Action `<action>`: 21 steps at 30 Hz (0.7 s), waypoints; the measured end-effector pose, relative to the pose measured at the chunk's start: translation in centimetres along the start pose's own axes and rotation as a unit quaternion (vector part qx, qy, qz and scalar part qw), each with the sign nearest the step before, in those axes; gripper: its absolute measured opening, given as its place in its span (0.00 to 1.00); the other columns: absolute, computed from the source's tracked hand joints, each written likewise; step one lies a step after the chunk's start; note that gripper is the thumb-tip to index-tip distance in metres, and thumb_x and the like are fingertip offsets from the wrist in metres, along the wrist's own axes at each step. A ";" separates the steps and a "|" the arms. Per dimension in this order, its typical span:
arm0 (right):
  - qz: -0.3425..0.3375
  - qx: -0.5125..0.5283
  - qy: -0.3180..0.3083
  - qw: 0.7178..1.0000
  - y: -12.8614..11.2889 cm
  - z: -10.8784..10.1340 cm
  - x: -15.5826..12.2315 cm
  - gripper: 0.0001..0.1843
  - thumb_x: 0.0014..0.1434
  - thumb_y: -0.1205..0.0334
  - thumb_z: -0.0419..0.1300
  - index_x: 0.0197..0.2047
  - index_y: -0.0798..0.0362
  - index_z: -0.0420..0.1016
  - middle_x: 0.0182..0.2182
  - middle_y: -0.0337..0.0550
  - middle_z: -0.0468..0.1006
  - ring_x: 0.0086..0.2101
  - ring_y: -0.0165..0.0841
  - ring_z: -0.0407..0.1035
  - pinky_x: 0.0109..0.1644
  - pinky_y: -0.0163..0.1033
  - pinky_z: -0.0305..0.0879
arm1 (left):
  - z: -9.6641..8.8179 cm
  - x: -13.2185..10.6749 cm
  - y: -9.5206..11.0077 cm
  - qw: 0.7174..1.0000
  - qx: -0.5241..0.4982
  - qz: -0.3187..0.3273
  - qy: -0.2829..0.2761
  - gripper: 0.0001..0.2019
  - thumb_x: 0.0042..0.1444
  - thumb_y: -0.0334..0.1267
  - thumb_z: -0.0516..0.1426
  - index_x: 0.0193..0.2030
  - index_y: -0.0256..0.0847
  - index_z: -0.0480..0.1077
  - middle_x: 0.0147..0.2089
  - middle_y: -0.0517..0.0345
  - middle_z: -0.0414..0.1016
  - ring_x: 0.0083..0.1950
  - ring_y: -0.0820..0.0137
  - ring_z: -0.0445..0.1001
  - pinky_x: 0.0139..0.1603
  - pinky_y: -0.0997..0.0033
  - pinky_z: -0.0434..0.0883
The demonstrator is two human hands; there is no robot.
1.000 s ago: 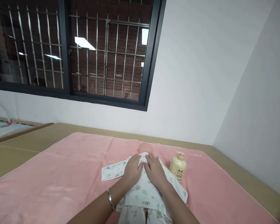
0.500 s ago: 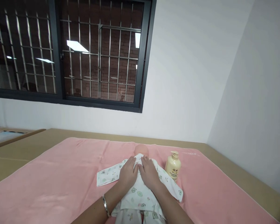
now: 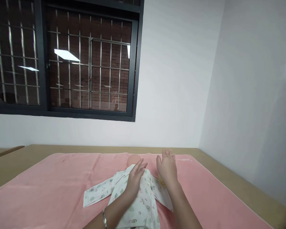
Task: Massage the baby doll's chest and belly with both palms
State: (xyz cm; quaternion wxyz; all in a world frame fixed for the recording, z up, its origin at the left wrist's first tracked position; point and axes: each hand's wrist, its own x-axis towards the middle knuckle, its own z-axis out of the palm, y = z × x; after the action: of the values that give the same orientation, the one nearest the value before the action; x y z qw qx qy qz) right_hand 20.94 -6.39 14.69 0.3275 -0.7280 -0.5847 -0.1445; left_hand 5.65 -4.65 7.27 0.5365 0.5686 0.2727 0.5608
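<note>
A baby doll [image 3: 132, 159] lies on its back on a pink towel [image 3: 50, 184], dressed in a white printed garment [image 3: 124, 197] with one sleeve spread out to the left. My left hand [image 3: 134, 178] rests on the doll's chest, fingers stretched and apart, a bracelet on the wrist. My right hand [image 3: 167, 168] is lifted above the towel to the right of the doll, fingers open, holding nothing. It covers the cream lotion bottle; only a sliver of yellow [image 3: 161, 182] shows under the wrist.
The towel covers a tan table [image 3: 216, 165] pushed into a corner of white walls. A dark barred window [image 3: 62, 60] fills the upper left. The table's right edge runs diagonally at lower right.
My right hand has left the doll's chest and moved up and right, over the lotion bottle. The left hand stays on the doll. The camera has panned right.
</note>
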 end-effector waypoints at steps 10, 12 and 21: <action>-0.011 -0.109 -0.127 0.986 1.2 0.6 0.0 0.27 0.59 0.67 0.45 0.57 0.70 0.69 0.60 0.67 0.64 0.63 0.48 0.54 0.64 0.49 0.49 | 7.0 6.5 1.3 0.878 -0.318 -0.357 -0.006 0.23 0.64 0.46 0.45 0.55 0.26 0.63 0.46 0.38 0.74 0.39 0.63 0.77 0.37 0.67 0.73; -0.005 -0.112 -0.121 0.986 1.0 0.7 -0.1 0.26 0.59 0.68 0.45 0.56 0.70 0.69 0.60 0.68 0.65 0.63 0.49 0.55 0.64 0.49 0.49 | 7.3 6.7 1.1 0.867 -0.328 -0.376 -0.015 0.24 0.65 0.46 0.44 0.56 0.25 0.62 0.46 0.38 0.73 0.39 0.62 0.77 0.36 0.65 0.73; -0.011 -0.155 -0.128 0.980 0.7 -0.1 -0.2 0.27 0.56 0.71 0.46 0.57 0.71 0.69 0.61 0.68 0.63 0.63 0.48 0.53 0.65 0.51 0.46 | 4.2 3.2 4.4 0.864 -0.307 -0.399 0.003 0.30 0.63 0.46 0.46 0.64 0.23 0.53 0.57 0.29 0.64 0.49 0.59 0.75 0.43 0.64 0.73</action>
State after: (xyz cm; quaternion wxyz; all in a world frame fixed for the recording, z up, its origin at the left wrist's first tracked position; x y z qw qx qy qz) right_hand 21.59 -6.72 14.40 0.1319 -0.7759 -0.6001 -0.1427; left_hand 8.98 -4.17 13.25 0.8612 0.2163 0.2920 0.3555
